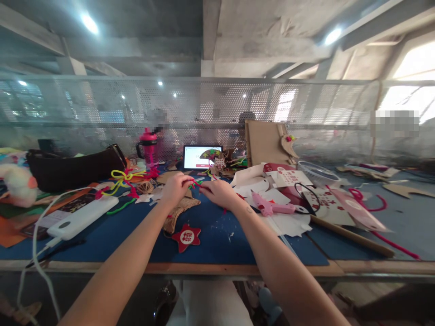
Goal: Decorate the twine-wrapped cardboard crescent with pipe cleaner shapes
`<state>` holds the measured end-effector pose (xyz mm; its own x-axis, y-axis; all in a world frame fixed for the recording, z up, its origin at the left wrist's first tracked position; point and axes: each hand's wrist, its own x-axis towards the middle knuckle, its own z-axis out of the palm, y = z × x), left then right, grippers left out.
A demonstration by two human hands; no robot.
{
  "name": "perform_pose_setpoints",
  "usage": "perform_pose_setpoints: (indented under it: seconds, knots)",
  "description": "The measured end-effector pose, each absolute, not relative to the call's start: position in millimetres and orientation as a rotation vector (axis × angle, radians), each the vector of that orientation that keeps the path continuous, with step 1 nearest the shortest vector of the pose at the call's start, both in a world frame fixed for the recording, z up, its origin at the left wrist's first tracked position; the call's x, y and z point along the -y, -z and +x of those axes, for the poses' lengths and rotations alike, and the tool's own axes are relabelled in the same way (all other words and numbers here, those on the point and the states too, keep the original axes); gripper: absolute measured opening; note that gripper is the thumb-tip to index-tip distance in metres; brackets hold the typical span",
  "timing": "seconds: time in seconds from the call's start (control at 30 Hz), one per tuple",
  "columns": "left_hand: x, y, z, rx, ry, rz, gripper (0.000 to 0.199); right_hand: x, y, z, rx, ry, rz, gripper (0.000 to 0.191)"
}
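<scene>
L hand (pixel 175 189) & R hand (pixel 220 193) close together, both narrow, fingers pinching a short red pipe cleaner (pixel 197 183) between them, just above the blue mat (pixel 217 235). Red felt star (pixel 186 237) on mat, nearer me. Pink glue gun (pixel 268 204) to R, white power bank (pixel 81 217) to L, tablet (pixel 202 157) far side.

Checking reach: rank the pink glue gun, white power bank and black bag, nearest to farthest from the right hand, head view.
Right hand:
1. Pink glue gun, right.
2. White power bank, left.
3. Black bag, left, further back.
</scene>
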<state>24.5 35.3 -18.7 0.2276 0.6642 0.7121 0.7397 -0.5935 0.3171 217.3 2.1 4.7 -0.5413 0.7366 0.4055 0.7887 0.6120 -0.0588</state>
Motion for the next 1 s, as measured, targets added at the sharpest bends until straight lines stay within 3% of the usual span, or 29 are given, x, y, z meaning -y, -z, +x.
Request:
perform_pose_setpoints:
  seconds: [0.27, 0.5, 1.0]
  knots:
    - [-32, 17, 28, 1.284, 1.213, -2.571, 0.016, -6, -6, 220, 2.322, 0.306, -1.255, 0.031]
    - [-19, 9, 35, 1.218, 1.158, -2.842, 0.014, -12, -5, 226, 2.249, 0.202, -1.264, 0.026]
    - [-21, 12, 33, 1.333, 1.542, -3.051, 0.026, -37, 16, 225, 2.242, -0.566, -0.984, 0.028]
